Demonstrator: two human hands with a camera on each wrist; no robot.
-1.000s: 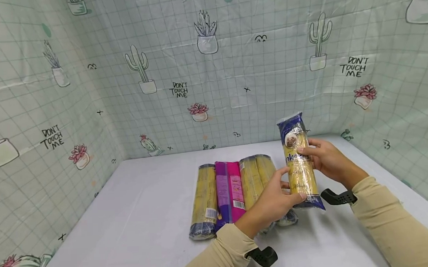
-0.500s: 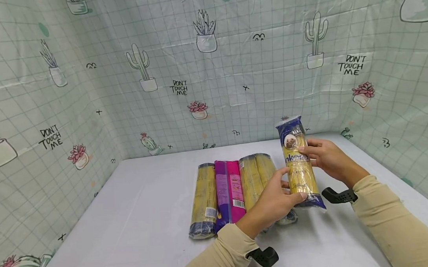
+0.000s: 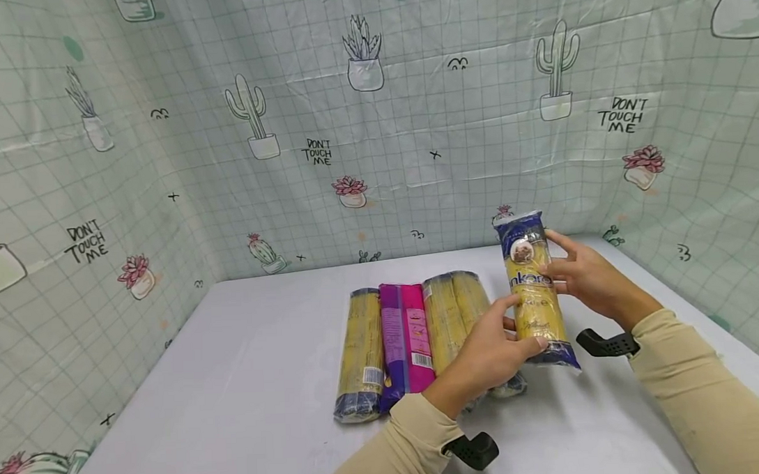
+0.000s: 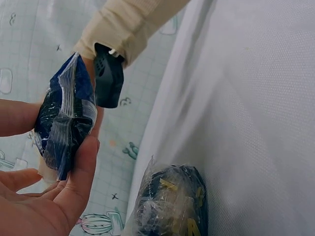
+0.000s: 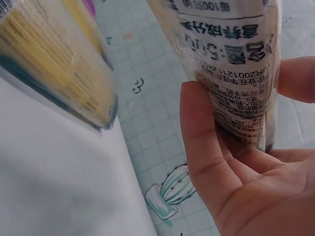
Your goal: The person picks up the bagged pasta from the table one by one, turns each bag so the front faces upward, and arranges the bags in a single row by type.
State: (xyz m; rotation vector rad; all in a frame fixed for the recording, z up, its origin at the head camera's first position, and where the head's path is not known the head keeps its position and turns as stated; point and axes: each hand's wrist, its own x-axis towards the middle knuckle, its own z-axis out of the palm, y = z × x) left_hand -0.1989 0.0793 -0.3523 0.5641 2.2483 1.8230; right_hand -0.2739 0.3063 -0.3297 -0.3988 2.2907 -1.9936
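Note:
A yellow and blue pasta packet [image 3: 535,294] is held up off the table at the right, tilted, its printed front toward the head camera. My left hand [image 3: 493,348] grips its lower part, thumb on the front. From the right side, my right hand [image 3: 584,278] holds the upper half, thumb on the front and fingers behind. In the left wrist view the packet's crimped blue end [image 4: 66,118] sits between thumb and fingers. The right wrist view shows its white label [image 5: 236,64] with printed text.
On the white table [image 3: 252,367] several packets lie side by side: a yellow packet [image 3: 360,349] at the left, a pink and purple packet [image 3: 408,333], then yellow packets [image 3: 454,304] partly behind the left hand. A patterned cloth [image 3: 413,124] forms the walls.
Both hands and the held packet have shifted slightly right, and the packet's top is a little lower. A right-hand finger now extends up near its top edge. The lying packets stay put.

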